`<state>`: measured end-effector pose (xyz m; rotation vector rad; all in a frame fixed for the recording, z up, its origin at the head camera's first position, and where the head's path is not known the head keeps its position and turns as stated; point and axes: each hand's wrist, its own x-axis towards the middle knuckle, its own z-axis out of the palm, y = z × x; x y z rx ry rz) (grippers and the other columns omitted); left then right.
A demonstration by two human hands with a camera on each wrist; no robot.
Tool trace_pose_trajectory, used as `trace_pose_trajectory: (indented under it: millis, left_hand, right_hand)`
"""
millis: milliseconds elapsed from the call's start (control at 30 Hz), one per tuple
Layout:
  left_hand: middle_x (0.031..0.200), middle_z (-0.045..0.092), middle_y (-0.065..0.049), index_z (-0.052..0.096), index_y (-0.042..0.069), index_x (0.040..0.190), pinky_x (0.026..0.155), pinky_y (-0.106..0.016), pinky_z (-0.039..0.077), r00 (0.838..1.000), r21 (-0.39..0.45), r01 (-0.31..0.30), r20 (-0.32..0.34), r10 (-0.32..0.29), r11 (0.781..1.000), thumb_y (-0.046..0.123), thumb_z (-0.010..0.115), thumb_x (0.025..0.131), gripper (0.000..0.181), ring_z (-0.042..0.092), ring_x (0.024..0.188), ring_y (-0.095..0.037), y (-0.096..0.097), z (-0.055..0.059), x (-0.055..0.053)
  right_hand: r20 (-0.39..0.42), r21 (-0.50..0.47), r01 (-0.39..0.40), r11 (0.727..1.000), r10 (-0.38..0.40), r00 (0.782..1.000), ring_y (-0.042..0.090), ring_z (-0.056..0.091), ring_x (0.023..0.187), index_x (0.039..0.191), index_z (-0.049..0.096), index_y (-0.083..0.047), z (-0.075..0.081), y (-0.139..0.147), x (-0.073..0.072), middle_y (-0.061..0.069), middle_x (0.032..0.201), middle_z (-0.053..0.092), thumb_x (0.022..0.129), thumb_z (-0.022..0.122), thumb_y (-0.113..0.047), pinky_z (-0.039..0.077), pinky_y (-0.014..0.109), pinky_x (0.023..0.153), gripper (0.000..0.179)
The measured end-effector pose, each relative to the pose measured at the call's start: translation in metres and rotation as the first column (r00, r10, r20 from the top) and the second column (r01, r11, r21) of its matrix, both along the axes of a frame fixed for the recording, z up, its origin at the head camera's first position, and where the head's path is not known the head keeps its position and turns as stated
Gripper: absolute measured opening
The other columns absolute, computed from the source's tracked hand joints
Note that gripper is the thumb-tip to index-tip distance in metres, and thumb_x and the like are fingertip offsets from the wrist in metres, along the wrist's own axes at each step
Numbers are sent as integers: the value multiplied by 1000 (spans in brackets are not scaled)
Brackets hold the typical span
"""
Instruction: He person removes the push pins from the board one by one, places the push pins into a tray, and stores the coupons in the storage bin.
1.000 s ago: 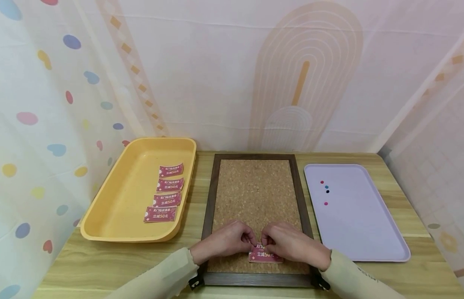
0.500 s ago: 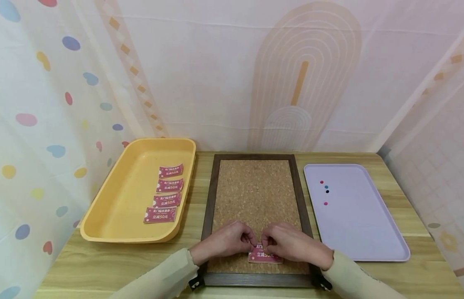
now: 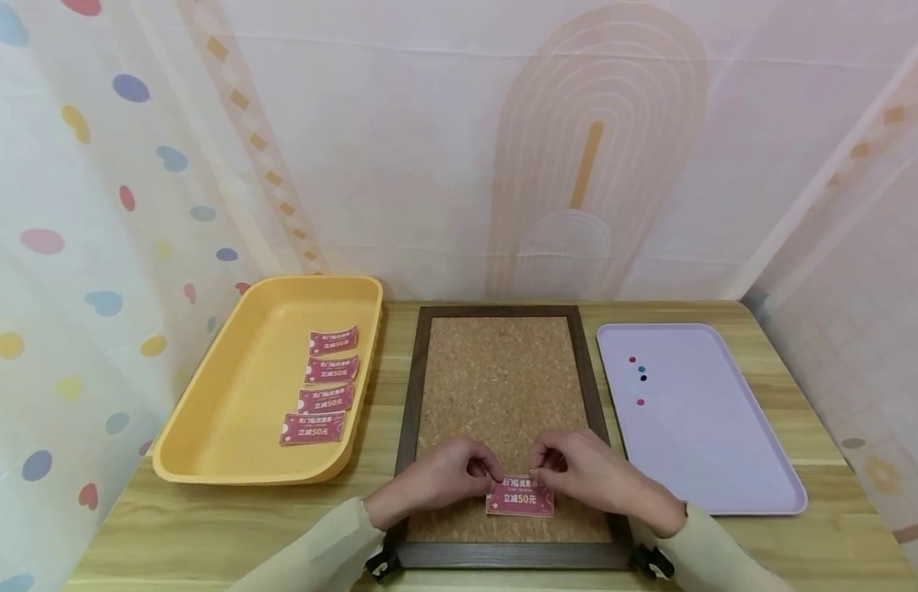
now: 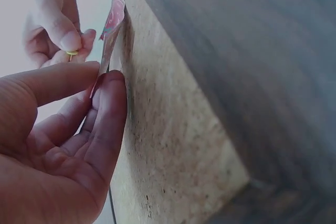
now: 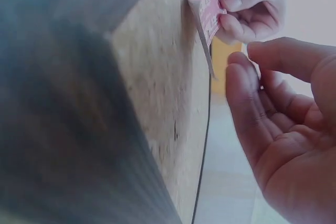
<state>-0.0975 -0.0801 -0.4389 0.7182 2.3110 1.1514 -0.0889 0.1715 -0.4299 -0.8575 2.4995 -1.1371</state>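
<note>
My left hand (image 3: 445,477) pinches the top left part of a dark pink paper coupon (image 3: 519,499) between thumb and forefinger. The coupon is over the lower part of a framed cork board (image 3: 506,378); in the right wrist view it curves, partly off the cork. My right hand (image 3: 595,473) is beside the coupon's upper right corner. In the left wrist view its thumb and finger pinch a small yellow push pin (image 4: 72,53), which stands apart from the cork.
A yellow tray (image 3: 229,395) on the left holds several matching coupons (image 3: 312,428) along its right side. On the right lies a lilac tray (image 3: 713,436) with several small coloured pins (image 3: 640,402). Black clips (image 3: 383,565) are at the board's lower corners.
My right hand has drawn slightly up and away to the right from the coupon, uncovering more of its print. The left hand keeps hold of it. The head view has shifted slightly.
</note>
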Motion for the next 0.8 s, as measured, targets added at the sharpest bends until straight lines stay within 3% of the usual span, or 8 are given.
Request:
trace_pose_trajectory:
  millis: [433, 800]
  left_hand:
    - [92, 71, 6, 76, 11, 99, 70, -25, 52, 993, 71, -109, -46, 113, 991, 9, 70, 94, 9, 63, 80, -9, -23, 10, 1]
    - [110, 73, -6, 76, 9, 108, 75, -28, 54, 978, 139, -193, -51, 202, 971, 6, 68, 94, 16, 65, 90, -17, -50, 22, 2]
  right_hand:
    - [-29, -99, 167, 981, -170, 985, 4, 63, 76, 93, 71, -18, 8, 26, 4, -10, 88, 70, 96, 76, -16, 54, 26, 66, 6]
    - [-79, -163, 292, 942, -308, 948, 4, 61, 73, 93, 71, -13, 12, 46, 8, -9, 82, 68, 93, 78, -10, 53, 24, 64, 8]
